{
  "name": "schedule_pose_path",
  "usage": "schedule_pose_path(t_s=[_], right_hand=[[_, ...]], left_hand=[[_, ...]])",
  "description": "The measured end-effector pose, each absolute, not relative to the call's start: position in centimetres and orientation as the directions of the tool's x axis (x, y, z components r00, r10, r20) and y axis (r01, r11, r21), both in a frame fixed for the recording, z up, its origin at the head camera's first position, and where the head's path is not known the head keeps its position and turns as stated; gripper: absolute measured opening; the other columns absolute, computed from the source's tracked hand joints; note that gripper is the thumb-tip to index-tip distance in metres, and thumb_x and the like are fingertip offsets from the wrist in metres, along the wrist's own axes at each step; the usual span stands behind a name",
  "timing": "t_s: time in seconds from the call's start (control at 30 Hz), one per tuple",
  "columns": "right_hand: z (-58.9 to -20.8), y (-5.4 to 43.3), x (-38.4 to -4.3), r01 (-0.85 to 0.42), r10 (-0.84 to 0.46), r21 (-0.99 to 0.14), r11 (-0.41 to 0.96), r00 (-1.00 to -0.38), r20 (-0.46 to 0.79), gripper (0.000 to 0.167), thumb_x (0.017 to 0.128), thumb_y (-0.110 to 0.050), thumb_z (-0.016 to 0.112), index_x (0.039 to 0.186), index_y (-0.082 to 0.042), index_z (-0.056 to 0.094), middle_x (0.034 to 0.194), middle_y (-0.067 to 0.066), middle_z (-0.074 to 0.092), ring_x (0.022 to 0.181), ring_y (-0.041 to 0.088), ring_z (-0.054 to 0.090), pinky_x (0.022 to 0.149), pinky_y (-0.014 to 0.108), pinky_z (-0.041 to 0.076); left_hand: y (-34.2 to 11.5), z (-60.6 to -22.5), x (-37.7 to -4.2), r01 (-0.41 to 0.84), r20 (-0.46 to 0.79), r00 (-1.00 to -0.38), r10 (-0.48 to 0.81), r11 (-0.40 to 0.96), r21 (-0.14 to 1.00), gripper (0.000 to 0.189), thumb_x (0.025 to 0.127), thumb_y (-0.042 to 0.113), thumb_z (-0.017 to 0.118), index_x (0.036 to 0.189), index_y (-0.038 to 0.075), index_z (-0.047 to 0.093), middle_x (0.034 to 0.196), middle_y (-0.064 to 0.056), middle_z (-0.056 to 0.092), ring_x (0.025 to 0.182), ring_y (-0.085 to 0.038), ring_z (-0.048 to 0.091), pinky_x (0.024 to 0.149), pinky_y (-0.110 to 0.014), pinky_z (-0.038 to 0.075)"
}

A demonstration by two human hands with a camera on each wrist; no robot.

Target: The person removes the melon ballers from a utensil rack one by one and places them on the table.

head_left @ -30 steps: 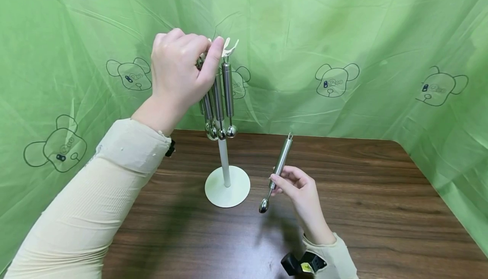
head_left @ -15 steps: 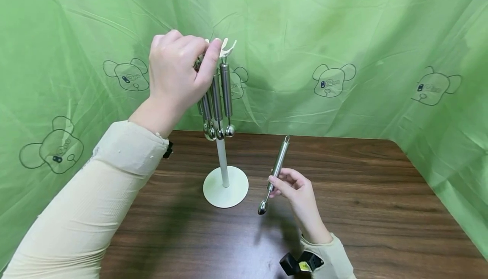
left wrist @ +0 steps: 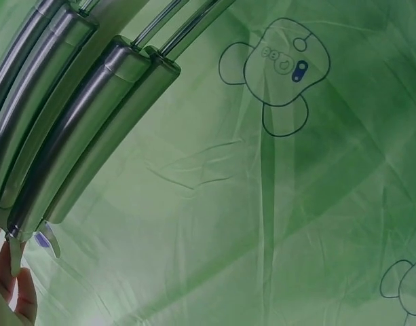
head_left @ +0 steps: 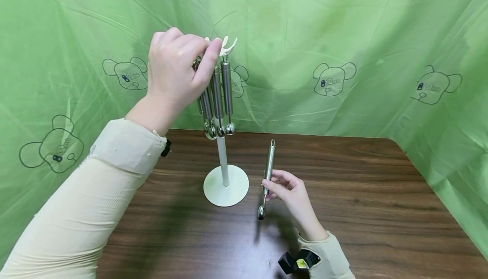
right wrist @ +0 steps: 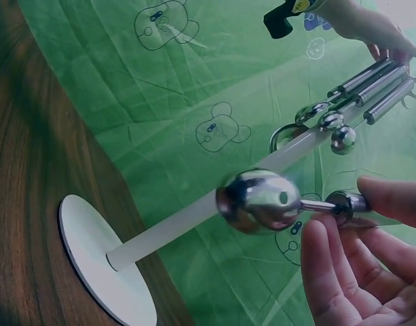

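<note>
My right hand (head_left: 291, 194) pinches a steel melon baller (head_left: 269, 160) by the lower end of its handle, looped end up and bowl down, above the table. In the right wrist view its rounded bowl (right wrist: 258, 200) shows close up, before the stand's post. My left hand (head_left: 173, 65) grips the top of a white hanging stand (head_left: 226, 196); its fingertips are mostly hidden in the head view. At the lower left of the left wrist view, fingers (left wrist: 24, 299) touch a pale hook. Several similar steel scoops (head_left: 226, 92) hang from the stand's hooks, bowls down.
A dark wood-grain table (head_left: 366, 194) bears the stand's round base. Green cloth (head_left: 282, 29) with printed mouse-like faces hangs behind and at the sides. A black wrist device (head_left: 293, 263) sits by the right sleeve.
My right hand has moved a little left and down toward the stand, and the melon baller has turned more upright. My left hand stays at the stand's top.
</note>
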State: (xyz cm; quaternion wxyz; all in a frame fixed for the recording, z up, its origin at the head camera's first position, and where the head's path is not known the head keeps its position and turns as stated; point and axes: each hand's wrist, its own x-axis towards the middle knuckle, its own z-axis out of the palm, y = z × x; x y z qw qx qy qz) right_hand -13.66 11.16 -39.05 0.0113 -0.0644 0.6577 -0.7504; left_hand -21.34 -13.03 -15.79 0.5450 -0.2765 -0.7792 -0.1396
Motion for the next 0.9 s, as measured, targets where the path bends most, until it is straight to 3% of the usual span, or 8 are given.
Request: schedule_pose_path(t_s=[0.27, 0.53, 0.7, 0.9], right_hand=[[-39.1, 11.2, -13.8, -0.04, -0.115, -0.986, -0.162, -0.992, 0.059, 0.025, 0.09, 0.0, 0.066, 0.112, 0.012, 0.06, 0.078, -0.003, 0.069, 0.062, 0.012, 0.067, 0.061, 0.032, 0.059], [-39.3, 11.2, -14.1, 0.015, -0.065, -0.989, -0.147, -0.998, -0.006, 0.018, 0.09, 0.002, 0.065, 0.106, 0.008, 0.061, 0.074, -0.006, 0.07, 0.058, 0.009, 0.062, 0.058, 0.027, 0.056], [-39.8, 11.3, -14.5, 0.018, -0.054, -0.989, -0.144, -0.999, -0.011, 0.021, 0.089, 0.002, 0.065, 0.108, 0.01, 0.061, 0.073, -0.005, 0.069, 0.055, 0.01, 0.061, 0.056, 0.026, 0.055], [-40.3, 11.5, -14.9, 0.02, -0.037, -0.992, -0.122, -0.999, -0.015, 0.024, 0.089, 0.002, 0.066, 0.108, 0.013, 0.059, 0.071, -0.006, 0.069, 0.054, 0.01, 0.06, 0.055, 0.025, 0.054]], left_hand=[[-13.6, -15.8, -21.5, 0.599, 0.907, -0.273, 0.319, 0.795, -0.099, 0.052, 0.104, 0.032, 0.041, 0.073, 0.002, 0.07, 0.088, -0.014, 0.076, 0.071, -0.033, 0.055, 0.071, -0.044, 0.038], [-14.0, -15.8, -21.7, 0.638, 0.892, -0.267, 0.364, 0.761, -0.12, 0.046, 0.104, 0.03, 0.042, 0.091, 0.002, 0.075, 0.1, -0.015, 0.076, 0.088, -0.035, 0.062, 0.072, -0.044, 0.044], [-14.1, -15.9, -21.7, 0.663, 0.889, -0.268, 0.371, 0.74, -0.109, 0.043, 0.104, 0.029, 0.043, 0.093, 0.002, 0.075, 0.107, -0.013, 0.075, 0.093, -0.034, 0.067, 0.074, -0.044, 0.048], [-14.2, -16.0, -21.7, 0.66, 0.89, -0.264, 0.371, 0.743, -0.114, 0.041, 0.103, 0.028, 0.044, 0.1, 0.002, 0.075, 0.106, -0.015, 0.075, 0.096, -0.035, 0.07, 0.079, -0.047, 0.052]])
